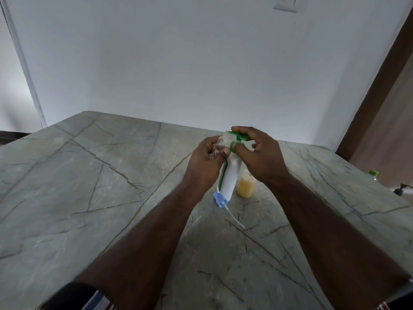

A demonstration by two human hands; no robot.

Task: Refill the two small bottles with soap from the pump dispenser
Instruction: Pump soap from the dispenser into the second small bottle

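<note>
Near the table's [89, 175] far edge, the left hand [206, 159] grips a small clear bottle [221, 143]; the right hand [259, 153] pinches the pump dispenser's [231, 177] green head [240, 136]. A second small bottle [245, 185] of yellow soap stands just beside the dispenser; bare table spreads left to that edge.

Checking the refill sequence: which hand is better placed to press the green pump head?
Right. The right hand already holds the green pump head of the white dispenser, while the left hand grips the small clear bottle tilted at the spout.
</note>
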